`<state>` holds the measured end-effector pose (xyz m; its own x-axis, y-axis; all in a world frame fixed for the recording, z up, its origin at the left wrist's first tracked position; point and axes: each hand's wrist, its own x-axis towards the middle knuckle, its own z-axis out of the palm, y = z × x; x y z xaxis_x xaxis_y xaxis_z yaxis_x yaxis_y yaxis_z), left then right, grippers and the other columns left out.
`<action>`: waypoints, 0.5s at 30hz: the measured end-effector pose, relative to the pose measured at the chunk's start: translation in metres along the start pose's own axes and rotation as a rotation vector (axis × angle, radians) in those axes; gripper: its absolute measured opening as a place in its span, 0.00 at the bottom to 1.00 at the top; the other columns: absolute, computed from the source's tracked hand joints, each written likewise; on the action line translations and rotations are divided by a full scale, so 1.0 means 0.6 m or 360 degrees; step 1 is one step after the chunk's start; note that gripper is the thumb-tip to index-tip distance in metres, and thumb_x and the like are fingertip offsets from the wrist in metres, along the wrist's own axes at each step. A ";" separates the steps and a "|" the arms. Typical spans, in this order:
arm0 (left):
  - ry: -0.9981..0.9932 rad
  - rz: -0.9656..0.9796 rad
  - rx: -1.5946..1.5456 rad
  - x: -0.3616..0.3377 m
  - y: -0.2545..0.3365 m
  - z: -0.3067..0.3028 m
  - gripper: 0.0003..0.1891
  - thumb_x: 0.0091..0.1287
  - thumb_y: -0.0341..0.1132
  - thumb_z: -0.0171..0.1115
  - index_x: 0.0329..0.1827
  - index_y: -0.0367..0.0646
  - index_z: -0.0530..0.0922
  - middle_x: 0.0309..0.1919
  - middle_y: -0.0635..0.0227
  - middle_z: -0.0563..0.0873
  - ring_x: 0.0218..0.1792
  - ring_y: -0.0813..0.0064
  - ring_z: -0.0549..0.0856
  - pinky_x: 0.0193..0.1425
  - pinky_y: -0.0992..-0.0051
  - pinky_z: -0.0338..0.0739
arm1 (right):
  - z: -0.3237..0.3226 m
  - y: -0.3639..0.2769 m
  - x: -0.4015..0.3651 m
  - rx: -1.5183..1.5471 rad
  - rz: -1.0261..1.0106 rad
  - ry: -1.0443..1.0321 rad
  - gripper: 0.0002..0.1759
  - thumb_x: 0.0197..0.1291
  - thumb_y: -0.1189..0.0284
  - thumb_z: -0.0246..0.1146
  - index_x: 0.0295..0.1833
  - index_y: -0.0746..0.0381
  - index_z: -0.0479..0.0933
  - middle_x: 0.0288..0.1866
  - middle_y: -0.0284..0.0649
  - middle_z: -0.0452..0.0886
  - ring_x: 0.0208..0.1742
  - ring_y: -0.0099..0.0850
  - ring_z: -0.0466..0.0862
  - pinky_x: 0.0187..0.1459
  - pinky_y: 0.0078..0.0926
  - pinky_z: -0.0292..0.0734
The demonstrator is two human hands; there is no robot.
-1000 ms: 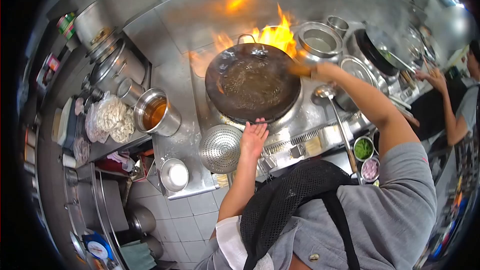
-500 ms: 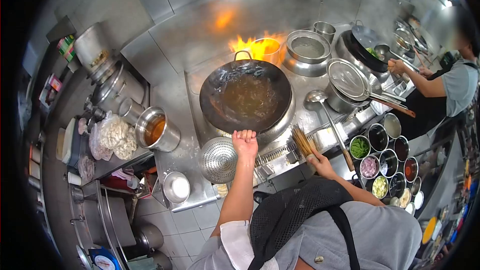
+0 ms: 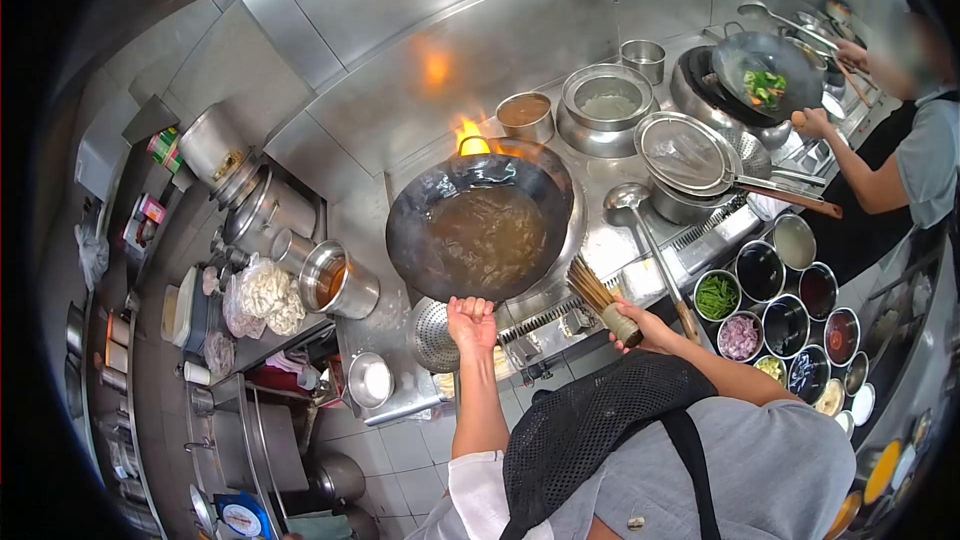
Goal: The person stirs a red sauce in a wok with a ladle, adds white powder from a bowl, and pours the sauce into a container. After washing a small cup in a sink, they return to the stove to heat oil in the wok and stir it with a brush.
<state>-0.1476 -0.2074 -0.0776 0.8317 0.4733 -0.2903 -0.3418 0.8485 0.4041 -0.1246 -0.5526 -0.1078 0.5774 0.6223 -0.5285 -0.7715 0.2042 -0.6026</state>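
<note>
My left hand (image 3: 472,324) is closed on the near rim of a large dark wok (image 3: 420,265), which holds brownish liquid and tilts toward the front left. Flames (image 3: 470,136) rise behind the wok's far handle. In my right hand (image 3: 640,325) is a bamboo brush (image 3: 596,290), gripped by its bound end, with the bristles pointing up and left, just right of the wok. A ladle (image 3: 630,198) rests on the steel stove top to the right of the wok. Partly beneath the wok's near edge lies a perforated strainer (image 3: 434,335).
Strainers (image 3: 688,152) rest over a pot at the right. Several ingredient bowls (image 3: 740,336) stand at the right front. A co-worker's arm (image 3: 868,175) holds another wok (image 3: 768,80) with vegetables. At the left are a steel pot (image 3: 345,285) and bagged food (image 3: 272,295).
My left hand has moved down and left with the wok, which now tilts more. The brush is lifted slightly off the stove edge. The flames have shrunk. The co-worker's wok is raised.
</note>
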 end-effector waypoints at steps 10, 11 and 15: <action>0.0002 0.0098 0.0217 -0.038 -0.044 0.019 0.20 0.78 0.43 0.46 0.23 0.53 0.59 0.15 0.77 0.53 0.18 0.78 0.52 0.29 0.70 0.57 | -0.085 0.041 0.000 -0.0072 -0.0063 -0.0075 0.41 0.74 0.60 0.55 0.83 0.56 0.42 0.54 0.44 0.75 0.37 0.32 0.82 0.38 0.29 0.81; -0.0021 0.0125 0.0257 -0.042 -0.048 0.027 0.20 0.78 0.44 0.46 0.23 0.53 0.60 0.15 0.78 0.53 0.18 0.78 0.52 0.29 0.71 0.57 | -0.087 0.041 -0.007 -0.0043 -0.0060 -0.0064 0.41 0.74 0.61 0.55 0.83 0.57 0.42 0.52 0.44 0.75 0.37 0.31 0.82 0.38 0.29 0.81; -0.0091 0.0196 0.0410 -0.046 -0.060 0.058 0.21 0.79 0.46 0.46 0.24 0.52 0.60 0.15 0.78 0.54 0.17 0.78 0.52 0.27 0.71 0.57 | -0.106 0.047 -0.021 0.0010 -0.0072 -0.0079 0.41 0.74 0.61 0.55 0.84 0.56 0.43 0.49 0.43 0.77 0.37 0.30 0.82 0.37 0.28 0.80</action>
<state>-0.1432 -0.2593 -0.0539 0.8167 0.5485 -0.1791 -0.3252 0.6940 0.6424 -0.1369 -0.6032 -0.1563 0.5978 0.6489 -0.4707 -0.7468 0.2372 -0.6214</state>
